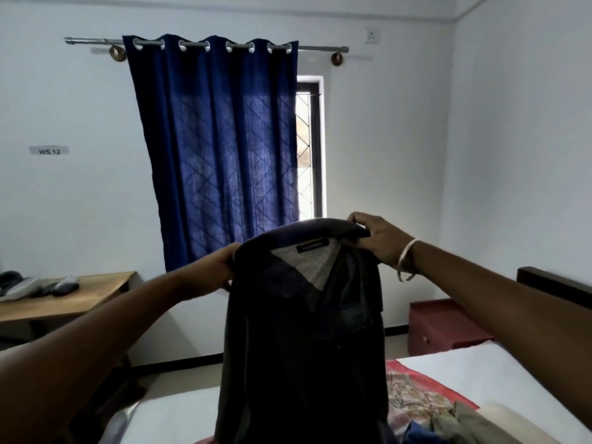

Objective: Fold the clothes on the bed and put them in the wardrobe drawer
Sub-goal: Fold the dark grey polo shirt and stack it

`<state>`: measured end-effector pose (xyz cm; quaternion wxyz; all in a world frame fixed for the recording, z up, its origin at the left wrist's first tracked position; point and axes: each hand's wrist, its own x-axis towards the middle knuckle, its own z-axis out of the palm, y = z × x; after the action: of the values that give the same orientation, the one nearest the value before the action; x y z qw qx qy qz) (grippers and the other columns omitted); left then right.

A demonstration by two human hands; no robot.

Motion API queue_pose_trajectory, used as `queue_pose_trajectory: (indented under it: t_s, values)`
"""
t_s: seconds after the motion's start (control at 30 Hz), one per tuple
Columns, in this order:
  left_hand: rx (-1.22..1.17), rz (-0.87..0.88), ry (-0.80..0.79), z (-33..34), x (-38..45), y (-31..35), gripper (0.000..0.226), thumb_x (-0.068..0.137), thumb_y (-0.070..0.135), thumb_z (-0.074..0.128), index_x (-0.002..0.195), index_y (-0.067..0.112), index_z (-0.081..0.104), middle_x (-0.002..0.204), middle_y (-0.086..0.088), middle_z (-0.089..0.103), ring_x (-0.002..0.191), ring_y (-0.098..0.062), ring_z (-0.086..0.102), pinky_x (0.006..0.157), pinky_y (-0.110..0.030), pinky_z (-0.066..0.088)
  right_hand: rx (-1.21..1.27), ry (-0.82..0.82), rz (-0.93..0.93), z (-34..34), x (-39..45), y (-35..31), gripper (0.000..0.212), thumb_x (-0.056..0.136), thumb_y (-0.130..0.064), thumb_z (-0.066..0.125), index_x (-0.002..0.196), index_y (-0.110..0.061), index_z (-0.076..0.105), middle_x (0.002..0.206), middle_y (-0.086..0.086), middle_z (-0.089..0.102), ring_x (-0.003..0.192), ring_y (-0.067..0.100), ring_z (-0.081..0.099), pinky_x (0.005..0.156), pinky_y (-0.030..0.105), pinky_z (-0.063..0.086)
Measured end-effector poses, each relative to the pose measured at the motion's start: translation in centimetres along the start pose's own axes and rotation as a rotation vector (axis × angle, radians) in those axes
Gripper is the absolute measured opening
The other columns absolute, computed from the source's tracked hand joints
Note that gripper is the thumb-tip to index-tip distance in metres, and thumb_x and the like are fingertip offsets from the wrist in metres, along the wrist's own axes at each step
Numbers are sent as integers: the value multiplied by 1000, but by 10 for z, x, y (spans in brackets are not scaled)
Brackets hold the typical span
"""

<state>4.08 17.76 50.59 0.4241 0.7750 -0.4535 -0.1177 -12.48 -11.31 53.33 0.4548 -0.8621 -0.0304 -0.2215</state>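
Note:
A dark collared shirt point(301, 341) hangs upright in the air above the bed point(480, 373), its label and pale inner yoke facing me. My left hand point(211, 270) grips the collar's left end and my right hand point(381, 241), with a metal bangle at the wrist, pinches the collar's right end. The shirt's lower part drops out of view at the bottom. More clothes point(455, 424), olive and blue, lie bunched on the bed at the lower right beside a patterned red cloth point(413, 398).
A wooden desk point(73, 299) with a phone and remotes stands at the left wall. A maroon bedside cabinet point(442, 328) sits right of the shirt, below the dark headboard point(551, 286). A blue curtain point(217, 145) covers most of the window ahead.

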Motion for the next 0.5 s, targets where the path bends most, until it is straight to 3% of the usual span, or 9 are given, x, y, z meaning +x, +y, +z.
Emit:
queue_pose_trajectory:
  t_s: [0.1, 0.17, 0.23, 0.3, 0.37, 0.43, 0.5]
  values:
    - [116, 131, 256, 0, -2, -3, 18, 94, 4, 57, 92, 20, 49, 81, 5, 62, 74, -16, 57, 62, -36, 51, -114, 133, -93, 25, -2, -3, 18, 97, -20, 59, 81, -20, 52, 72, -10, 52, 66, 3, 48, 64, 19, 39]
    - [170, 100, 370, -5, -12, 0, 22, 86, 26, 74, 87, 22, 53, 78, 5, 67, 68, -8, 63, 59, -25, 50, 29, 107, -18, 40, -5, -12, 15, 97, -15, 57, 84, -21, 58, 73, -10, 60, 71, 7, 56, 67, 20, 42]
    - [201, 82, 314, -18, -23, 1, 33, 69, 48, 83, 82, 26, 61, 76, 5, 69, 68, -6, 64, 60, -21, 48, 464, -88, 109, 44, -11, -20, 12, 77, -7, 68, 86, -8, 60, 72, 1, 66, 68, 13, 63, 64, 21, 50]
    - [138, 125, 173, -35, -42, -3, 41, 56, 57, 82, 77, 25, 65, 71, 7, 68, 65, -3, 63, 59, -18, 48, 604, -249, 239, 46, -16, -24, 45, 51, -2, 68, 95, 0, 60, 81, 13, 67, 71, 22, 65, 64, 25, 55]
    - [58, 175, 73, -50, -61, -9, 31, 62, 40, 84, 76, 19, 66, 69, 7, 66, 65, -1, 61, 59, -15, 48, 461, -346, 239, 53, -21, -25, 44, 59, 8, 59, 102, 3, 62, 89, 14, 70, 77, 23, 69, 68, 28, 57]
    - [36, 208, 51, -63, -76, -18, 20, 74, 9, 80, 74, 17, 62, 68, 8, 61, 62, 0, 57, 57, -13, 46, 275, -310, 149, 67, -24, -26, 33, 69, 11, 65, 100, -1, 66, 88, 7, 73, 79, 16, 69, 71, 25, 56]
    - [66, 212, 116, -69, -84, -29, 38, 83, -10, 69, 69, 23, 55, 65, 10, 55, 57, 0, 50, 52, -13, 41, 109, -158, -10, 88, -26, -29, 25, 78, 7, 74, 91, -14, 67, 79, -11, 70, 76, 4, 64, 70, 19, 50]
